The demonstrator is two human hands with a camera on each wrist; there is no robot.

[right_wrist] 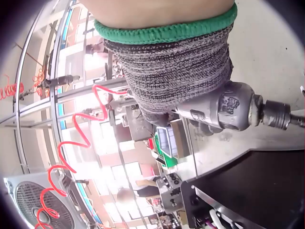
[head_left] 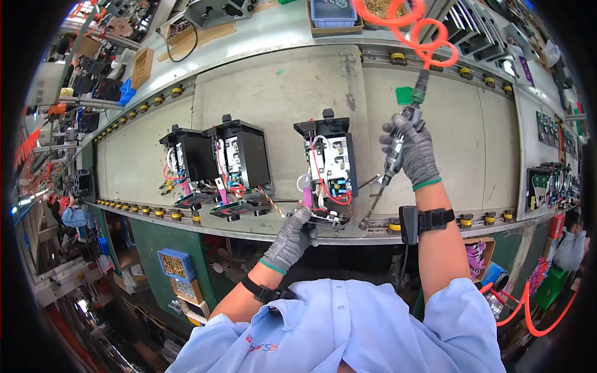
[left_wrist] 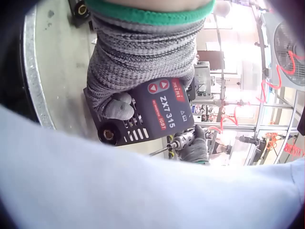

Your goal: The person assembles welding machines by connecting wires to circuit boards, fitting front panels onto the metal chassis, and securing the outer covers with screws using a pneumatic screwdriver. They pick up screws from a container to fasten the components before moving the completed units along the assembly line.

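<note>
The fingers of the gloved left hand (head_left: 290, 239) are curled around the edge of a dark front panel (left_wrist: 162, 112) printed "ZX7315", with one fingertip laid over its vents. The fingers of the gloved right hand (head_left: 411, 146) are wrapped around a power screwdriver (head_left: 393, 158), whose long bit is pointed down toward the bench edge, just beside the panel. In the right wrist view, most of the right fingers are hidden behind the glove and tool; in the left wrist view, the bit's tip is covered by pale cloth. The left wrist is held low at the near edge; the right forearm is stretched farther forward. The panel is held at the near end of an open black unit (head_left: 333, 165), its wiring exposed, with two similar units (head_left: 239, 152) stood to the left on the worktop (head_left: 280, 93).
</note>
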